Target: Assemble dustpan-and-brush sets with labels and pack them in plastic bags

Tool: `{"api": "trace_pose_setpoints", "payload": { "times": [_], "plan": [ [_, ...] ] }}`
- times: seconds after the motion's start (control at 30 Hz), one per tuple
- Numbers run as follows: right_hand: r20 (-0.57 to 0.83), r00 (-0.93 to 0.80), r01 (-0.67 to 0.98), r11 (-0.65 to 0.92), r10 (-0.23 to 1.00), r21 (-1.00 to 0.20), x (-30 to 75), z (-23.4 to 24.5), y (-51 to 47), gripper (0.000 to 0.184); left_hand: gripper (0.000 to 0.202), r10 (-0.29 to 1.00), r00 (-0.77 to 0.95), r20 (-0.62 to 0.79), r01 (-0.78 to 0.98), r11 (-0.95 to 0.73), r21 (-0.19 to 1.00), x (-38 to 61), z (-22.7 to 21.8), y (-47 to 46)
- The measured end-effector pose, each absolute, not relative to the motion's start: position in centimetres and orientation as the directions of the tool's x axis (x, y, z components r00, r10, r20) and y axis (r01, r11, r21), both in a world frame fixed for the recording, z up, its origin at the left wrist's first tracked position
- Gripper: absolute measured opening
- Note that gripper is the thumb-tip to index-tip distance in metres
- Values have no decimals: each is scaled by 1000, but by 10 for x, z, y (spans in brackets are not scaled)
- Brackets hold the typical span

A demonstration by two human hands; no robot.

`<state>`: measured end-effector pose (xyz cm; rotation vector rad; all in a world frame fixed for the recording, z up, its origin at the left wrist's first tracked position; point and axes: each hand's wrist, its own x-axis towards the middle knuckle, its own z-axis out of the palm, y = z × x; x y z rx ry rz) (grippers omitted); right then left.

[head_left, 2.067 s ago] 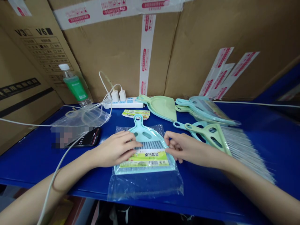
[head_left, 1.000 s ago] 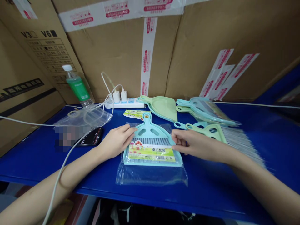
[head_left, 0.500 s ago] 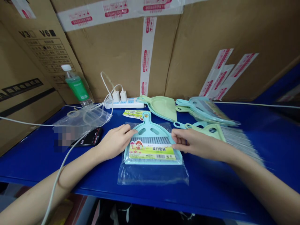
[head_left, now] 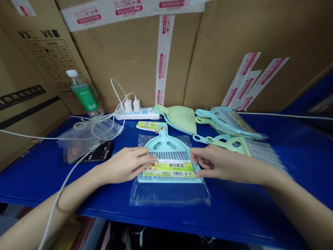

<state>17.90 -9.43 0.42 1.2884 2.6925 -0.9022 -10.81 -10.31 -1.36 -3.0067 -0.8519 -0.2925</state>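
In front of me a light blue dustpan and brush set lies flat on a clear plastic bag, handle pointing away. A yellow-green card label crosses the grey bristles. My left hand rests over the left side of the set, its stretched fingers lying on the label's left end. My right hand is at the right edge, fingers bent and thumb apart, its tips touching the label's right end or the dustpan rim. Whether the set is inside the bag or on top, I cannot tell.
Behind are a green dustpan, bagged sets, loose brushes, another label and a power strip. On the left are a bottle, a phone, a plastic bag and a white cable. Cardboard boxes stand behind.
My left hand has moved right, from the dustpan's left rim onto the label. My right thumb has shifted slightly lower along the right edge. The set has stayed in place.
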Motion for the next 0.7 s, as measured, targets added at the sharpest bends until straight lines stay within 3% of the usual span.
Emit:
{"api": "trace_pose_setpoints", "payload": {
  "times": [0.13,0.27,0.43,0.7],
  "plan": [
    [-273,-695,699,538,665,-470,178,6,-97,17,27,489,863,129,462,-866,190,-109,-9,-108],
    [-325,-709,695,539,626,-476,178,10,-99,18,47,424,902,85,383,-874,299,-109,-6,-115],
    [-307,-702,700,541,643,-466,179,9,-102,18,50,393,919,24,369,-882,292,-107,-2,-120],
    [-212,-758,637,630,617,-444,172,2,-101,18,26,381,925,-5,361,-873,328,-104,0,-125]
  ]
}}
